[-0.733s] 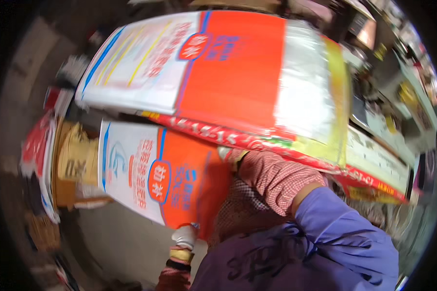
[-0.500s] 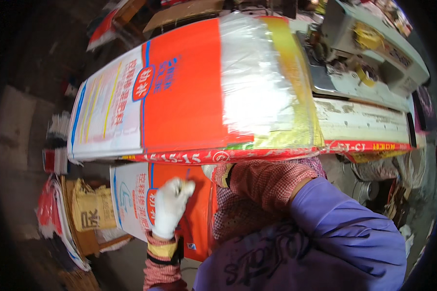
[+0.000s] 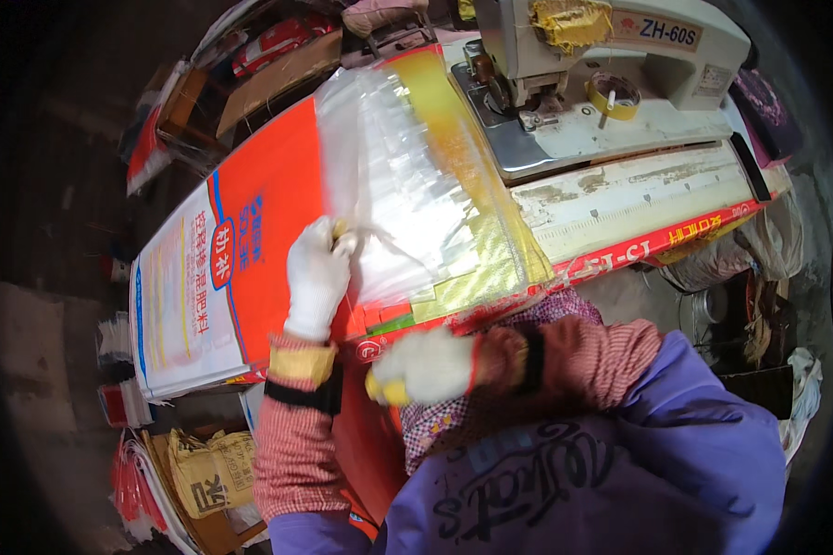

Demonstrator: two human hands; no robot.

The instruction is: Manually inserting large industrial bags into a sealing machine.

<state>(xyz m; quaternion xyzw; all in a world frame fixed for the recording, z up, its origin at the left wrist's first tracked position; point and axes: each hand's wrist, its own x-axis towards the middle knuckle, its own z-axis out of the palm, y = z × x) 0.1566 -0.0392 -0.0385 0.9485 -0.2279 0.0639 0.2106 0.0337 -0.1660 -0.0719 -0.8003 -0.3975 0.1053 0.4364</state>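
Observation:
A stack of flat printed sacks (image 3: 282, 190), white and orange-red, lies on the table in front of me. Clear plastic liners (image 3: 407, 199) stick out of their right ends over yellow woven material. My left hand (image 3: 317, 280), in a white glove with yellowish fingertips, is closed at the left border of the top liner; creases run from its fingertips. My right hand (image 3: 426, 365), gloved the same way, hovers by the near table edge, just below the stack. Motion smears its fingers, so what they hold, if anything, does not show.
A pale sewing machine (image 3: 657, 65) stands at the back right, a roll of yellow tape (image 3: 613, 96) on its bed. The white worktop (image 3: 639, 199) has a ruled scale. At lower left sits a tan printed sack (image 3: 211, 470); a stool (image 3: 386, 17) is behind.
My left hand has risen from below the table edge onto the liners. My right hand has come out from beneath the edge toward me. The view has turned, bringing more of the sewing machine in.

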